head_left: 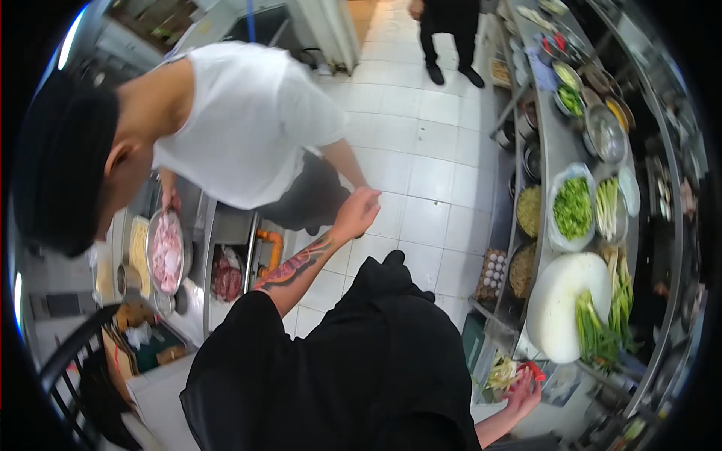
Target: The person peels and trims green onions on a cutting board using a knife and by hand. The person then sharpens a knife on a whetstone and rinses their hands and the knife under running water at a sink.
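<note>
My left hand (358, 213) is raised over the tiled floor, fingers loosely curled in with nothing visible in them. It is close to the forearm of a person in a white shirt (248, 120). At the lower right, my right hand (520, 395) has its fingers around a small red object (535, 370) whose kind I cannot make out. Pale green vegetable trimmings (502, 373) lie beside those fingers. Above is a round white chopping board (565, 304) with green onions (594, 331) across its right side.
The person in white touches a metal bowl of raw meat (166, 252) at left. Along the right counter stand a bowl of chopped greens (573, 209), a bowl of cut stalks (608, 209) and metal bowls (605, 134). Eggs (492, 272) sit below. Another person (449, 30) stands at the back.
</note>
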A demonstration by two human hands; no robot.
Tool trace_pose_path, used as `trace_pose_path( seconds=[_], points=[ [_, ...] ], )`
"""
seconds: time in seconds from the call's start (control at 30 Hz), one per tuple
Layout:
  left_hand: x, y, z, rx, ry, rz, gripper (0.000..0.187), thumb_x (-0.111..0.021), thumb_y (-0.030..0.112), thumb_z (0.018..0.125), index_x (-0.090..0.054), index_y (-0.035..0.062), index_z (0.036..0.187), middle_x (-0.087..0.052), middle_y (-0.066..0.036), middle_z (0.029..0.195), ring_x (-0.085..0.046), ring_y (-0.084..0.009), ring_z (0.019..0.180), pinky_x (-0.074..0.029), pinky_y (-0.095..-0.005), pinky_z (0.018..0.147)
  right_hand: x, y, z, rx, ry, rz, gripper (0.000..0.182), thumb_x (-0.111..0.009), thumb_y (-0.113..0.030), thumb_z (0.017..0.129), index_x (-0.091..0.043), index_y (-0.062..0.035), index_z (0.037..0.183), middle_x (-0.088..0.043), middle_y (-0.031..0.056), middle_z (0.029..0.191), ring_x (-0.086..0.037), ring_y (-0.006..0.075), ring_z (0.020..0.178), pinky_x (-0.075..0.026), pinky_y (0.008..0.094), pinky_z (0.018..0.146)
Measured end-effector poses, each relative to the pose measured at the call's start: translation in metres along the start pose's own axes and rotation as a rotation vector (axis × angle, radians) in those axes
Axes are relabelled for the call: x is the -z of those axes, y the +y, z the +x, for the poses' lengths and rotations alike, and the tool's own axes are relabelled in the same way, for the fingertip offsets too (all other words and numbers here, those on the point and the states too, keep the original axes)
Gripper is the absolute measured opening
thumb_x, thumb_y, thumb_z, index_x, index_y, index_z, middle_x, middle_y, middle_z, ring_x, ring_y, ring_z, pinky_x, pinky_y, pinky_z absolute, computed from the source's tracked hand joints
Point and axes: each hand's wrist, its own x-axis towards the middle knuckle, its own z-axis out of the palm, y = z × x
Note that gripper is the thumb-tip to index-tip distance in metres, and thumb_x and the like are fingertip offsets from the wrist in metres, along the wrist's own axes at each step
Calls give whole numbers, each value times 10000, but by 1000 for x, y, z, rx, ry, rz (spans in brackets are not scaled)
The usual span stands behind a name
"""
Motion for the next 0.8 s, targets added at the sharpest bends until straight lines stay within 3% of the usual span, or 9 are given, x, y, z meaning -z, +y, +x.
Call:
trace_pose_path(
  seconds=[0.07,0.13,0.27,0.33,0.4,0.43,0.47,0.63,0.8],
  points=[
    [17,5,-3,79,59,-8,345,-693,157,937,-653,44,1260,-639,-148,1173,-683,-315,986,-549,-416,898,8,-13,26,-186,-174,-198,483,-583,-194,1059,-507,-7,1498,-674,125,1315,-668,254,1094,-531,333,908],
    [23,6,-17,97,174,36,351,-699,144,930,-651,41,1263,-641,-143,1176,-689,-301,985,-546,-409,914,-63,16,-39,764,353,-784,539,-607,-162,1047,-456,16,1533,-667,109,1189,-626,186,863,-522,281,717],
    [-10,0,-94,345,251,-127,343,-736,130,931,-664,26,1249,-651,-137,1159,-689,-249,853,-569,-378,790,-61,18,27,771,-373,-1032,560,-645,-147,1033,-472,-15,1549,-673,76,1126,-623,166,863,-535,310,724],
    [-37,-14,-159,395,103,-72,356,-729,195,944,-669,34,1256,-681,-164,1168,-704,-293,889,-570,-407,791,-115,47,3,337,-563,-1265,531,-610,-128,1040,-483,-31,1547,-651,118,1335,-637,264,1186,-518,349,974],
    [-69,-39,-246,464,-109,67,381,-698,318,963,-690,43,1226,-715,-202,1128,-711,-360,948,-572,-457,819,-150,92,11,658,-1042,-1214,605,-644,-52,1006,-466,-54,1584,-662,113,1270,-647,230,1127,-537,348,947],
    [-70,-44,-276,635,-447,27,440,-648,420,969,-717,43,1187,-730,-233,1066,-704,-416,986,-568,-489,860,-184,108,-19,819,-1122,-1277,615,-655,-37,994,-475,-49,1582,-661,115,1244,-650,207,1076,-543,336,923],
    [-92,-62,-338,721,-416,128,436,-654,445,923,-782,55,1071,-763,-224,1048,-716,-430,1007,-572,-498,894,-219,120,-54,985,-1191,-1329,625,-666,-21,982,-484,-43,1580,-660,117,1218,-652,184,1025,-549,324,900],
    [-83,-55,-512,1263,-1133,459,432,-721,448,871,-808,113,1130,-768,-168,1168,-732,-353,1121,-585,-518,922,-337,143,-158,453,-1528,-1149,470,-655,-29,987,-609,-23,1455,-691,54,915,-655,122,841,-533,280,793],
    [-64,-36,-470,1405,-948,257,517,-678,506,906,-801,55,1126,-752,-218,1182,-709,-378,1167,-559,-503,988,-385,215,-207,582,-1798,-1077,389,-637,1,1001,-653,-12,1389,-645,20,874,-625,100,779,-535,263,767]
  ],
)
